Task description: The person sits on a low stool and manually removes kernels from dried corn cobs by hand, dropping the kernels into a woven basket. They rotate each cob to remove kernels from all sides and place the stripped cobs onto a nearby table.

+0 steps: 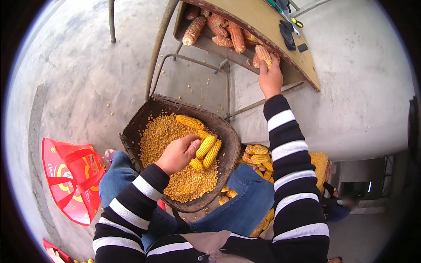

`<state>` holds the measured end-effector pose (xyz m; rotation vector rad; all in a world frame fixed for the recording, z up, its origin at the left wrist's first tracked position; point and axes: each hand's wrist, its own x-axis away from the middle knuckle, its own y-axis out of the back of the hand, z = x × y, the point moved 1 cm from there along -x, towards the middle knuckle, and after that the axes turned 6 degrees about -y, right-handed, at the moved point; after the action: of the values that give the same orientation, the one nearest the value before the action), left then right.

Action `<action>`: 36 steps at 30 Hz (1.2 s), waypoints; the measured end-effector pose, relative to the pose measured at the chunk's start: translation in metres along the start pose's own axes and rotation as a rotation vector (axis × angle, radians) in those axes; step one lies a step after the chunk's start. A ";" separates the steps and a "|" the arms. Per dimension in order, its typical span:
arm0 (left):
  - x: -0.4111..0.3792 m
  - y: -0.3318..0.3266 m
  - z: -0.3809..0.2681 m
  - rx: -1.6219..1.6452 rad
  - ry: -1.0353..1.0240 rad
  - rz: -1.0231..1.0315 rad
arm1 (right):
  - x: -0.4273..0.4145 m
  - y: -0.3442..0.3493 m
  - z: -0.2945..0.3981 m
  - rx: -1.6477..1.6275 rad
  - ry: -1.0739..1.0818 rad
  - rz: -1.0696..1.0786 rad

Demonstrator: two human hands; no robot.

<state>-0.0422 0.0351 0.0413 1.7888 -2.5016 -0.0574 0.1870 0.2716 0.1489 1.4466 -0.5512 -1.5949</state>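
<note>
My right hand (271,81) reaches into the open shelf (245,58) under a desk and grips a bare corn cob (263,55). Several reddish shelled cobs (236,36) lie in that shelf to its left. Above a dark woven basket (232,134) between my knees, my left hand (179,154) is curled beside yellow corn ears (207,147). Its fingertips are hidden, so whether it touches or holds an ear is unclear. Loose corn kernels (161,134) fill much of the basket beneath the ears.
On the desk top (250,16) lie a screwdriver (297,22), a dark cloth-like item (287,35) and a small black block (302,48). More corn ears (258,157) are heaped by my right knee. A red bag (74,180) stands at left. Another person (338,208) is at far right.
</note>
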 end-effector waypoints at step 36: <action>-0.002 0.051 0.007 -0.498 -0.125 -0.405 | 0.343 -0.101 -0.107 -0.089 -0.487 1.013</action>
<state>-0.0901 0.0530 0.0376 2.0549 -1.9047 -0.7564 0.2827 0.0631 -0.1456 0.4967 -1.2310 -1.0754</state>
